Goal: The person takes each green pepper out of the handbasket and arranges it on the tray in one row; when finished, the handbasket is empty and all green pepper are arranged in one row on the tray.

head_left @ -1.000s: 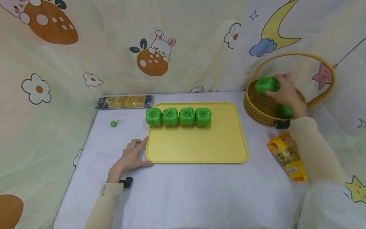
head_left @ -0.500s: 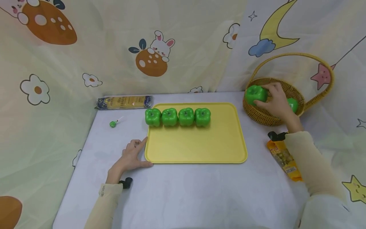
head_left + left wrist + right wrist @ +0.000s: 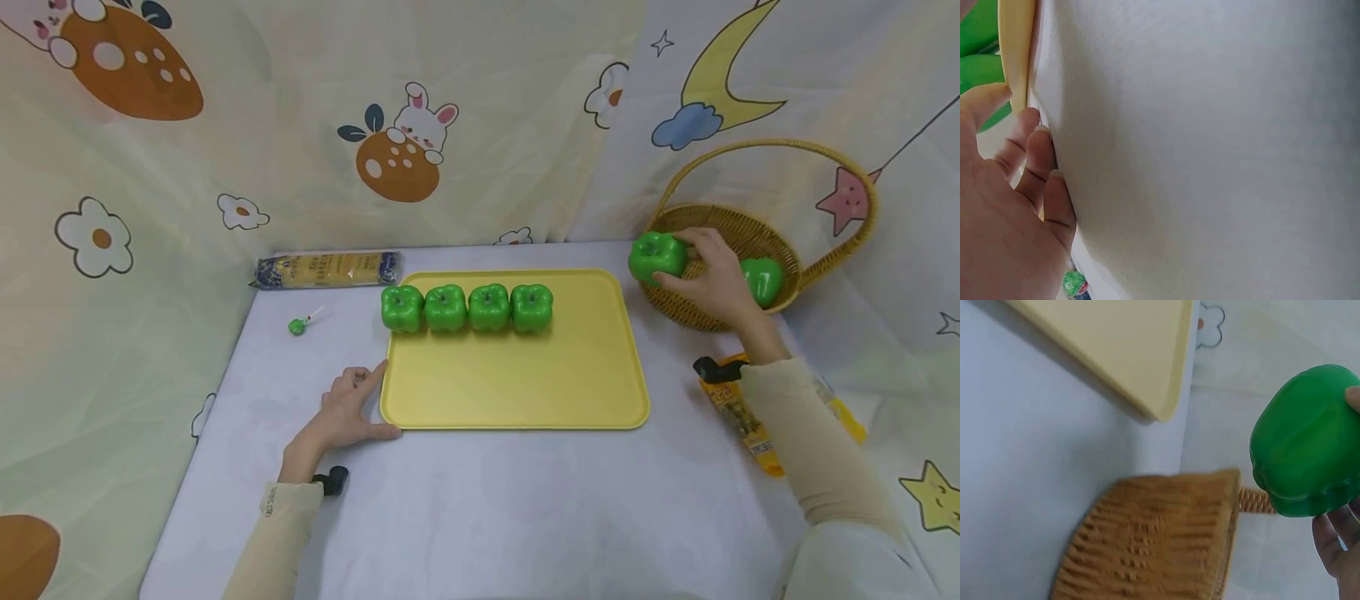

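Note:
My right hand (image 3: 716,279) grips a green bell pepper (image 3: 654,257) between thumb and fingers, over the left rim of a wicker basket (image 3: 678,310). In the right wrist view that glossy pepper (image 3: 1304,444) is held above the basket's rim, beside the tray's corner. One more green bell pepper (image 3: 763,282) lies inside the basket. My left hand (image 3: 343,412) touches the near-left corner of a yellow tray (image 3: 517,383), index finger at its left edge and thumb at its front edge. Several green bell peppers (image 3: 490,307) stand in a row along the tray's back left.
A long packet (image 3: 326,270) lies behind the tray's left end. A small green lollipop (image 3: 297,326) rests left of the tray. The yellow bag (image 3: 738,417) in front of the basket is partly covered by my right forearm. A patterned cloth hangs behind the table.
My right hand has carried the bell pepper leftward and a little nearer, from inside the basket to over its left rim. The left hand stays at the tray's corner.

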Demonstrator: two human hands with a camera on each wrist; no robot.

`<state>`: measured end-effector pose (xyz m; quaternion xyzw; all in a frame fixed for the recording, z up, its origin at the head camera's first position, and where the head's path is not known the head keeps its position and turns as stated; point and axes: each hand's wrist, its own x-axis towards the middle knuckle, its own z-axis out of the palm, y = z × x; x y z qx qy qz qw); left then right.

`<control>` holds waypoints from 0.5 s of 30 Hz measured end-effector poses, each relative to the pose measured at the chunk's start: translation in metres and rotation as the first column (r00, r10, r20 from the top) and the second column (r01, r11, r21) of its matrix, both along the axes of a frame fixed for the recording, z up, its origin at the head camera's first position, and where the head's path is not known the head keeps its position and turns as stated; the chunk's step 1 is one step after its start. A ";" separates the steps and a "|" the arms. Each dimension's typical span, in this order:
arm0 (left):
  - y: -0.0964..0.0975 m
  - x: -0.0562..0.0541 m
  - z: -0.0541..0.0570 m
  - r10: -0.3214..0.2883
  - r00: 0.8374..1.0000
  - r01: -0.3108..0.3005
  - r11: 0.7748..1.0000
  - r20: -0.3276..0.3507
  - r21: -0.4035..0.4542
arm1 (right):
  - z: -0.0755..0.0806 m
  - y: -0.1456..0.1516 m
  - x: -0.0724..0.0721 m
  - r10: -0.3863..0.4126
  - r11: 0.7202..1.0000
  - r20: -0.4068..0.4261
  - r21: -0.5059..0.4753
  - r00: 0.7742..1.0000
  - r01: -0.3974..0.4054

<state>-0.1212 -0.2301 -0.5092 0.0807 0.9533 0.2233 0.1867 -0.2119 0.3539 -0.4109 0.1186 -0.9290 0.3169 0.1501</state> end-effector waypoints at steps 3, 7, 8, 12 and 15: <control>0.000 0.000 0.001 0.000 1.000 0.000 1.000 0.000 0.001 | -0.005 -0.010 0.003 0.041 0.999 -0.034 -0.006 0.999 -0.041; 0.001 0.000 0.002 0.004 1.000 -0.004 1.000 0.010 0.005 | -0.016 -0.025 0.008 0.089 0.996 -0.064 0.006 0.994 -0.089; 0.001 0.000 0.002 0.005 1.000 -0.005 1.000 0.012 0.006 | -0.019 -0.030 0.009 0.101 0.995 -0.064 0.007 0.993 -0.100; 0.002 0.000 0.002 0.005 1.000 -0.005 1.000 0.009 0.004 | -0.031 -0.045 0.015 0.139 0.990 -0.041 -0.010 0.989 -0.140; 0.002 0.000 0.002 0.004 1.000 -0.004 1.000 0.005 0.000 | -0.042 -0.054 0.015 0.174 0.983 -0.038 -0.045 0.984 -0.175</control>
